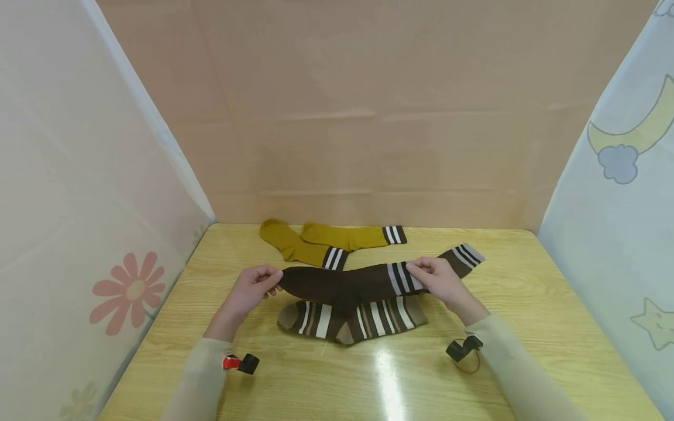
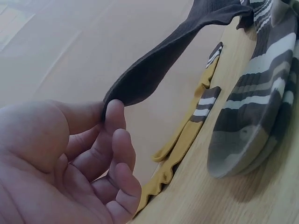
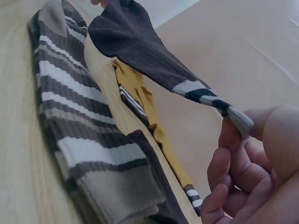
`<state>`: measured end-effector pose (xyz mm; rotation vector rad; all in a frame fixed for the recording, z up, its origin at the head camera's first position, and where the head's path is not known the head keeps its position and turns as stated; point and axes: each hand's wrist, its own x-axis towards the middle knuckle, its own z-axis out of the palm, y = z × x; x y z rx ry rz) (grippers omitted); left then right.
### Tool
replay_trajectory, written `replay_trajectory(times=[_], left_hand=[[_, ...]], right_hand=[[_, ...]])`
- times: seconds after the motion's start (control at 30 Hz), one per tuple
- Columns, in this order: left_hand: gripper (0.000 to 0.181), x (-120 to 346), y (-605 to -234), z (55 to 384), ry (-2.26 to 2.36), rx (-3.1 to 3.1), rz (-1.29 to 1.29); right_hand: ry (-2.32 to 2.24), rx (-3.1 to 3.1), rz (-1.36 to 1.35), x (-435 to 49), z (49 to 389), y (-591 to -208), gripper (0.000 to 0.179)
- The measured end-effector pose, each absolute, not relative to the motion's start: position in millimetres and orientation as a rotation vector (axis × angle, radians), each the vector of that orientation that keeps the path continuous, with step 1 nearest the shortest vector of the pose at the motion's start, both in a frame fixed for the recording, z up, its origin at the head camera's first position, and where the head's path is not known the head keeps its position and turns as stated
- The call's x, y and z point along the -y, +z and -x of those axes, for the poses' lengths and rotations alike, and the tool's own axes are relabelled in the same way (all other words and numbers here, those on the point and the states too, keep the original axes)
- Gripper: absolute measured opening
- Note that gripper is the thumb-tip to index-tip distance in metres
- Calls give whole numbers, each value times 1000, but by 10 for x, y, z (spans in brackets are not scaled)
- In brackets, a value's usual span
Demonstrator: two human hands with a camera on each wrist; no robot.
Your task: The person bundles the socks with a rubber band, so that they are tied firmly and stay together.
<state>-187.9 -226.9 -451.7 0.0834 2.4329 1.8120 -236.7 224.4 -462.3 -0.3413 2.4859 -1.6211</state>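
Note:
A dark brown sock [image 1: 337, 285] with a grey and black striped cuff is stretched level between both hands. My left hand [image 1: 258, 283] pinches its toe between thumb and fingertips. The cuff end is pinched by my right hand [image 1: 434, 278]; in the right wrist view the striped cuff [image 3: 201, 95] runs to the thumb and forefinger. Below it in the head view lie brown, white and tan striped socks [image 1: 387, 318], one over another in the left wrist view. Another dark brown sock [image 1: 460, 260] with a grey cuff lies on the table, partly hidden behind the right hand and held sock.
Two mustard socks, a left one [image 1: 295, 245] and a right one [image 1: 347, 235], with dark, white-striped cuffs lie at the back of the wooden table [image 1: 295, 380]. A tan backdrop [image 1: 368, 117] stands behind, with patterned panels on both sides.

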Motion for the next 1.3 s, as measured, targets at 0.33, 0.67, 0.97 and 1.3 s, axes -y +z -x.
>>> replay_trajectory(times=[0.33, 0.67, 0.97, 1.3], left_hand=[[24, 2256, -4550, 1785, 1772, -2389, -153], [26, 2279, -4543, 1701, 1762, -2366, -192], [27, 2322, -4610, 1642, 1828, -2234, -224], [27, 2374, -4722, 1610, 1772, -2180, -173]], right_hand=[[-1576, -2508, 355, -2318, 2275, -4639, 33], [-1544, -2472, 368, -2341, 2204, -4633, 31], [-1526, -2431, 374, -2362, 2154, -4677, 28], [-1399, -2482, 385, -2341, 2106, -4688, 29]])
